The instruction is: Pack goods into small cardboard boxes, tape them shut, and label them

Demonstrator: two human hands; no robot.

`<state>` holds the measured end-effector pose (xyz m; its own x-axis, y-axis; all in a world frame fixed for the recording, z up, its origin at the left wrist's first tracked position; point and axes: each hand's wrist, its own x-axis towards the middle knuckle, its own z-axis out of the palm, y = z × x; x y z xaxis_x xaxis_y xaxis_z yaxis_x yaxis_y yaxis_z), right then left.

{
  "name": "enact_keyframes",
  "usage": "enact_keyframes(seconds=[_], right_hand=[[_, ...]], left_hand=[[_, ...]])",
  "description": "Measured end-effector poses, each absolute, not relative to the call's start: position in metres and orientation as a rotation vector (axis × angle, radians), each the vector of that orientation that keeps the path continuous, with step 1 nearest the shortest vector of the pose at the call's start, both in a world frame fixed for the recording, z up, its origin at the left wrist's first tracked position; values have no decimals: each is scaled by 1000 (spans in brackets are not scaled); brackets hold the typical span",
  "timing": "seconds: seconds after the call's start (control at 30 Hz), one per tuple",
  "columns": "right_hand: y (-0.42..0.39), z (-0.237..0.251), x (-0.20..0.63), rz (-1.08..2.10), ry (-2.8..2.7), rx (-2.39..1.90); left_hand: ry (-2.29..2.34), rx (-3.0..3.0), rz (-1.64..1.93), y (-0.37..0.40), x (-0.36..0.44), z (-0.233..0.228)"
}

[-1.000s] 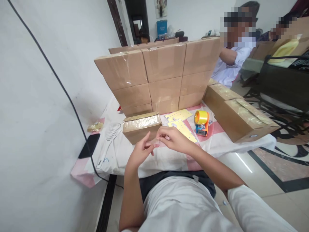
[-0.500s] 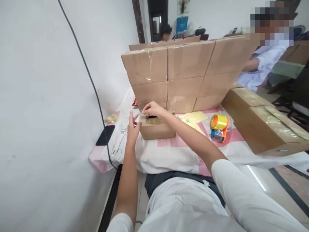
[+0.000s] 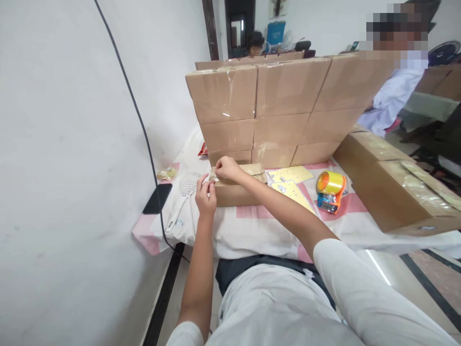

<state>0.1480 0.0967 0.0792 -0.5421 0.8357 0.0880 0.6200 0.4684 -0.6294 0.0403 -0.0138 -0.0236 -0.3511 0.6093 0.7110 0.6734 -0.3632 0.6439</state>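
Observation:
In front of me a small brown cardboard box (image 3: 239, 196) stands on the cloth-covered table, its top flaps folded down. My right hand (image 3: 227, 169) is over the box's left top end, fingertips pinched on what looks like a piece of clear tape (image 3: 216, 179). Against the left front corner rests my left hand (image 3: 206, 196), fingers bent and slightly apart, holding nothing that I can see. The right fingertips are partly hidden by the hand itself. A tape dispenser (image 3: 330, 191) with a yellow roll lies to the right.
Behind the box rises a wall of stacked cartons (image 3: 281, 96). A long carton (image 3: 382, 187) is at the right. Yellow dotted sheets (image 3: 293, 192), a black phone (image 3: 157, 199) and a hanging black cable (image 3: 139, 113) are nearby. A person in a light shirt (image 3: 399, 98) is beyond the cartons.
The box's top, with a dark gap showing before, is now covered by its flap. My right hand has come down onto it, and my left hand's fingers have bent in closer to the corner.

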Motion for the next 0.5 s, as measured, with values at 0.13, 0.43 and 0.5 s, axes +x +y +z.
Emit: enact_keyframes(seconds=[0.13,0.43,0.5], right_hand=[[94,78,150,675,-2387,-1209],[85,79,153,308,-2390,-1264],[85,79,152,301,-2474,-1239]], left_hand=[[-1763,-1794,-1754,-17,40,-31],[-1792,-1822,-1723,-23,41,-28],[-1805,-1847,-1701,-24,41,-28]])
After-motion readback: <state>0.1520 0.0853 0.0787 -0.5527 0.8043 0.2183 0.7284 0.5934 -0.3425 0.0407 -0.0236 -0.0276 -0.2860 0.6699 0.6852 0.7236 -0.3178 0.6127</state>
